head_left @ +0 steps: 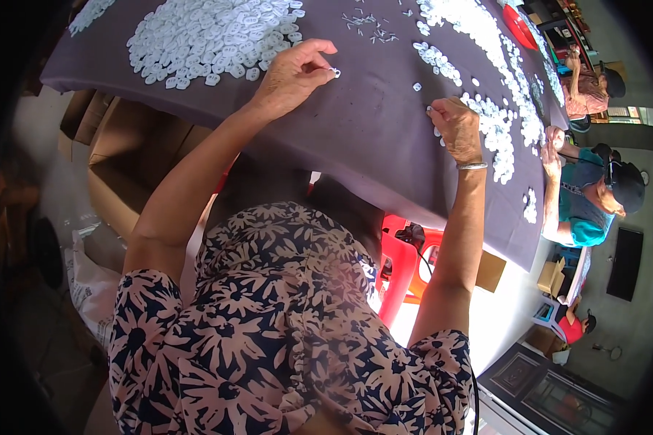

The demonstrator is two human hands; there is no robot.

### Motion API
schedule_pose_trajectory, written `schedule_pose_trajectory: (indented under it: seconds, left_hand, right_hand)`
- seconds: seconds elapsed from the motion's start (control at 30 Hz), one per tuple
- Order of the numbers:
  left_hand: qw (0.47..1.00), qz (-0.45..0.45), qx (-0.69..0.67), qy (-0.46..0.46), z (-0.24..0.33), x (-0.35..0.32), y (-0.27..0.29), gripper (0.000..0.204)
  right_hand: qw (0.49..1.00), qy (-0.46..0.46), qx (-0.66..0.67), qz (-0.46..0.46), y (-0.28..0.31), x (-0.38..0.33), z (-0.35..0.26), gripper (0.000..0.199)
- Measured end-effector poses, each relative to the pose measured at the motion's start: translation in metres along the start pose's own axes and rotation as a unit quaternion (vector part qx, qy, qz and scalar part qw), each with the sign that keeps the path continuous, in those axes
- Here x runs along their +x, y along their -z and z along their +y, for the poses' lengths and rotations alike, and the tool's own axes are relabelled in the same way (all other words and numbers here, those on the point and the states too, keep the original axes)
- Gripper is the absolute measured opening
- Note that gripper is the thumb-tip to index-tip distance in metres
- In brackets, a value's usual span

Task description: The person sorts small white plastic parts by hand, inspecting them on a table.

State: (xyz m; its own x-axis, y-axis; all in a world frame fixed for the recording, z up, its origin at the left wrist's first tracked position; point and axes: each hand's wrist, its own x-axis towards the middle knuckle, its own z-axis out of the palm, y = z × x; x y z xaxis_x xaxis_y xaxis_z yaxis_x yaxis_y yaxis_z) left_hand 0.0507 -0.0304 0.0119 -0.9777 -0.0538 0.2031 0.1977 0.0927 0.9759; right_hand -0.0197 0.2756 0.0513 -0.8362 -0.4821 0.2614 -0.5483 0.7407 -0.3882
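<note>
My left hand (292, 80) is raised over the table's near edge, thumb and forefinger pinching a small white plastic piece (335, 72) with a hole in it. Just beyond that hand lies a big heap of flat, rounded white plastic pieces (210, 36). To the right, my right hand (457, 127) is closed in a pinch low over the cloth, beside a scatter of smaller white pieces (495, 127). A pale speck shows at its fingertips, too small to name. One loose white piece (417, 86) lies between the hands.
A dark cloth covers the table (370, 138). Small metal pins (370, 30) lie at its far middle, and a red basin (519, 27) stands far right. A co-worker in teal (584, 196) sits at the right edge. Cardboard boxes (138, 159) and a red chair (399, 264) are below.
</note>
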Motion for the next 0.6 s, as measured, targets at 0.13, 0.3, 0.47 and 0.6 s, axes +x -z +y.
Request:
schedule_pose_trajectory:
  seconds: [0.13, 0.3, 0.47, 0.6]
  left_hand:
    - [1.0, -0.003, -0.015, -0.01, -0.001, 0.001, -0.001, 0.03]
    - [1.0, 0.0, -0.012, -0.016, -0.002, 0.0, 0.0, 0.029]
    - [1.0, 0.001, 0.008, -0.022, -0.004, 0.0, -0.001, 0.03]
    - [1.0, 0.003, 0.003, -0.018, -0.004, -0.001, 0.0, 0.03]
  right_hand:
    - [0.993, 0.095, -0.06, -0.017, 0.003, 0.003, 0.001, 0.012]
    - [0.994, 0.093, -0.062, -0.013, 0.001, 0.001, -0.005, 0.016]
    - [0.998, 0.06, 0.013, 0.03, 0.0, 0.016, -0.013, 0.014]
    - [0.991, 0.016, 0.125, 0.045, -0.021, 0.05, -0.026, 0.011]
